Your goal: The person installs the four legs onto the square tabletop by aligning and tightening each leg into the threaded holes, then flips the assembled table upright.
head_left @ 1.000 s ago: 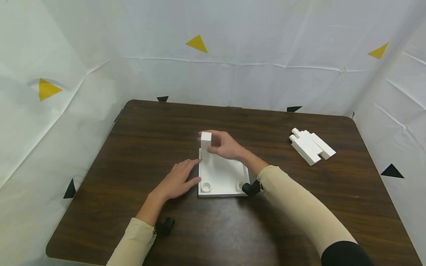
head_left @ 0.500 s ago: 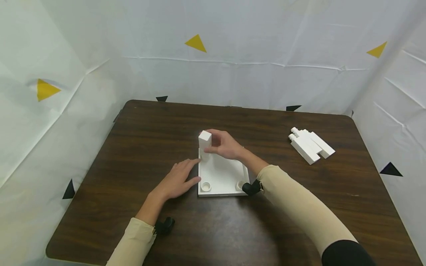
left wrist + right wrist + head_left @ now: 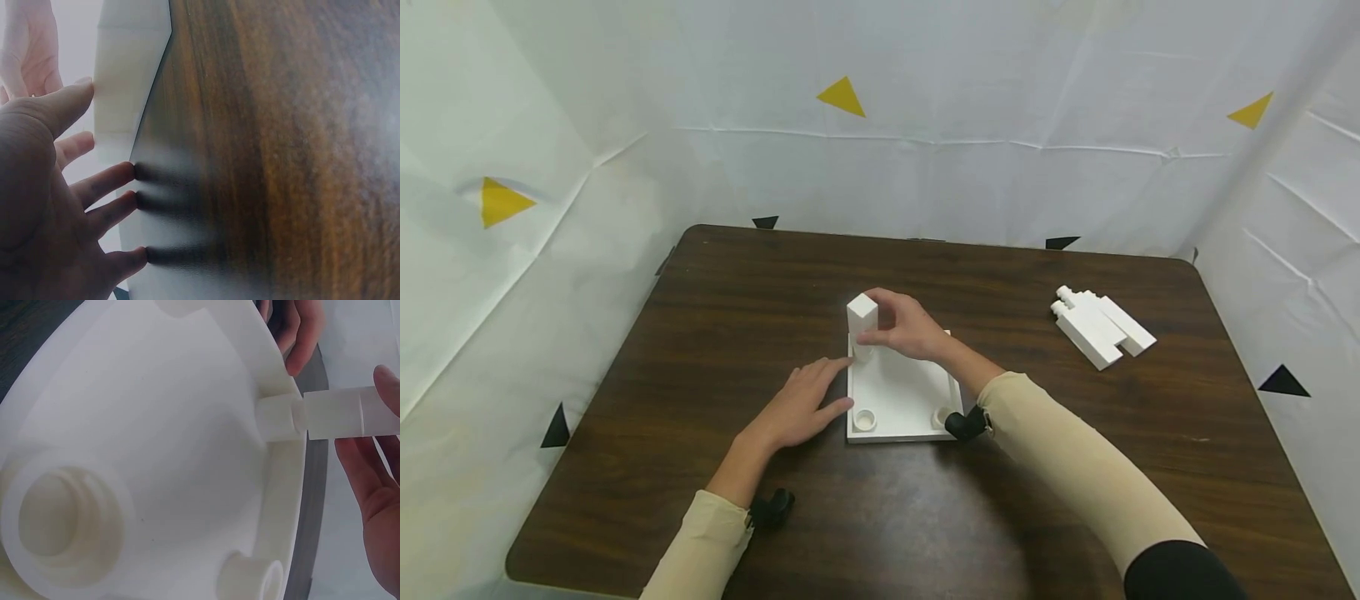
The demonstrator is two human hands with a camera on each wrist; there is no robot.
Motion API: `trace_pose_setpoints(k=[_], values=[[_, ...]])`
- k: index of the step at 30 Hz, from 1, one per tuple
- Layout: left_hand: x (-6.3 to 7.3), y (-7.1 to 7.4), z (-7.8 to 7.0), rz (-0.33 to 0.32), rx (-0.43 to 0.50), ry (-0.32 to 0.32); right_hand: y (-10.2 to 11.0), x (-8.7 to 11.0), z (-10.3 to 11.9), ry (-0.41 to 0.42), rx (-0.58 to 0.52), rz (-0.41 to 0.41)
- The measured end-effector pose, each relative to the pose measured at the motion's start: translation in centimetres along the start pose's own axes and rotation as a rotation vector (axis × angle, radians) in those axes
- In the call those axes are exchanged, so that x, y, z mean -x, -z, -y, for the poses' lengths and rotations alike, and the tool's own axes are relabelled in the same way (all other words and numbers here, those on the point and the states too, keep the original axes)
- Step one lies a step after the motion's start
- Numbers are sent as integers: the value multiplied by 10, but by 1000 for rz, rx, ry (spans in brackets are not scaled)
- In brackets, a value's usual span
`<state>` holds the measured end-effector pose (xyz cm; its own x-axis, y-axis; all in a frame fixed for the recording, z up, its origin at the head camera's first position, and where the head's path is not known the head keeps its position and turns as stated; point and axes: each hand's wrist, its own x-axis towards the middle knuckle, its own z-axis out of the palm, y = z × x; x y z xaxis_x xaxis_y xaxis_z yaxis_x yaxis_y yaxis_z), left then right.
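Observation:
A white square-sided leg (image 3: 862,318) stands upright at the far-left corner of a white square panel (image 3: 906,387) with raised edges. My right hand (image 3: 912,327) pinches this leg between thumb and fingers. In the right wrist view the leg's lower end (image 3: 325,415) meets a round socket (image 3: 275,419) in the panel's corner; any thread inside is hidden. My left hand (image 3: 805,402) lies along the panel's left edge, its index finger and thumb touching it. The left wrist view shows the other fingers (image 3: 112,212) extended, with their tips down at the table.
Another round socket (image 3: 865,421) sits at the panel's near-left corner, and one (image 3: 940,417) at the near right, partly behind the black wrist camera (image 3: 966,423). Several white legs (image 3: 1097,329) with knobbed ends lie together at the right of the brown table (image 3: 737,292).
The leg has turned a little about its upright axis, with its top now showing a corner toward me. My right fingers have shifted slightly around it. The left hand has stayed in place.

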<state>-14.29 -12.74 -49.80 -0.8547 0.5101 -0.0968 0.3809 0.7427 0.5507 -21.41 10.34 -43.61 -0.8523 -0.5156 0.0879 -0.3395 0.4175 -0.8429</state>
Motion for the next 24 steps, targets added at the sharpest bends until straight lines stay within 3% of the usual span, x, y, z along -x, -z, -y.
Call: trace_pose_setpoints(k=[8,24], values=[[-1,0,-1,-3,1,1,-5,-3,-7,16,4,-34],[-2,-2,0,-3,0,-9,-11,-4,-7,-51,85,-132]])
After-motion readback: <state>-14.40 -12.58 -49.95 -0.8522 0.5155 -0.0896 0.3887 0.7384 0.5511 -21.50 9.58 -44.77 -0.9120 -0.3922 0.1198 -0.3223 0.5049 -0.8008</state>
